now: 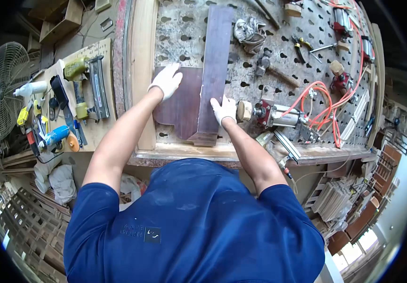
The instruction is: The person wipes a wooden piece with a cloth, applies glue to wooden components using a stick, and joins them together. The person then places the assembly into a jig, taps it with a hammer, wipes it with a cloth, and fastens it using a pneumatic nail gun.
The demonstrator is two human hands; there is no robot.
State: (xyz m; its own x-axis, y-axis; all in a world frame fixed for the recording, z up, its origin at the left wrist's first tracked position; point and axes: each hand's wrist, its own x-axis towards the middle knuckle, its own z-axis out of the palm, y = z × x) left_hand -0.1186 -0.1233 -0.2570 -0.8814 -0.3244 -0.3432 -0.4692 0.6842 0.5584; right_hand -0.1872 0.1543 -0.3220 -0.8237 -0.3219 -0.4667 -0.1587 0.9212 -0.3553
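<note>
A long dark wooden board point(216, 56) lies lengthwise on the perforated metal table point(180, 28). Along its left side is a wider dark panel point(180, 101) with a curved cut-out at its near edge. My left hand point(167, 82), in a white glove, rests at the panel's upper left corner with fingers apart. My right hand point(224, 109), also gloved, touches the long board's right edge, thumb and fingers spread. A clamp cylinder point(279, 115) with a wooden pad point(244, 111) stands just right of my right hand.
A hammer point(279, 73), a crumpled rag point(250, 35), pliers point(299, 49) and orange hoses point(328, 92) lie on the right. A side board point(103, 52) at left holds a nail gun point(100, 87), a blue tool point(57, 135) and a white bottle point(32, 88).
</note>
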